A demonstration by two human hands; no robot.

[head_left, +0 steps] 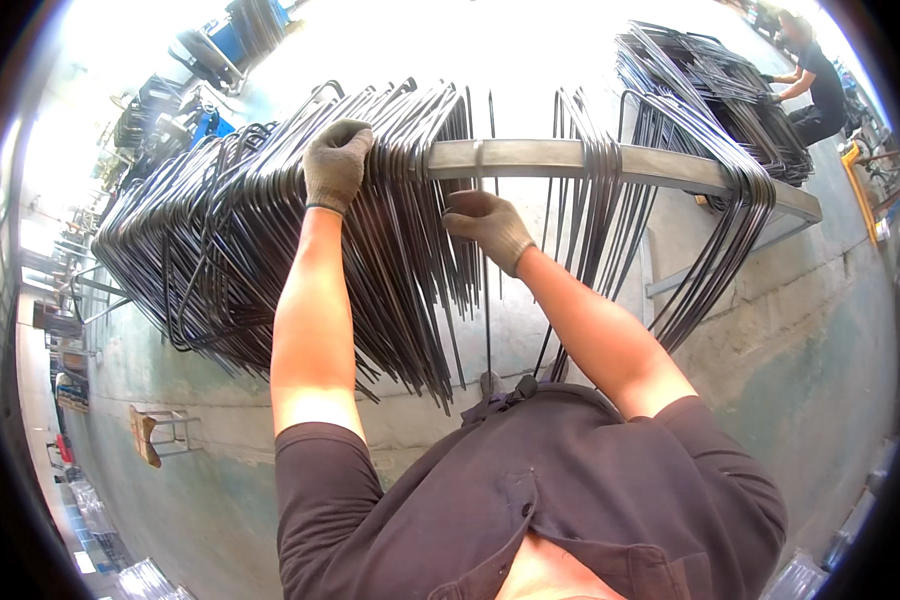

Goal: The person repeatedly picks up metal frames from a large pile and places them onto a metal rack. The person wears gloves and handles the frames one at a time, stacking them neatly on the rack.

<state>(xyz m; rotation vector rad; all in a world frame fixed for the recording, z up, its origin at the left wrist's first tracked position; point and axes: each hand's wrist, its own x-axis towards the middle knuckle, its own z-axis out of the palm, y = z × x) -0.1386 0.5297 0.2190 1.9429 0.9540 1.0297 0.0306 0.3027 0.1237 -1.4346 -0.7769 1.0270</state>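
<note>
A long, dense row of bent dark metal rods hangs over a horizontal metal beam, their legs pointing down toward me. My left hand, in a grey-brown work glove, is closed over the top bends of rods near the right end of the row. Just right of that row, below the beam, my right hand wears a matching glove, its fingers curled in. A single rod shows above and below it and seems to run through its grip; the contact itself is hidden.
The metal beam extends right, carrying a small group of rods and another near its end. Beyond lies a large rod stack, where another person bends over. A small stool stands lower left.
</note>
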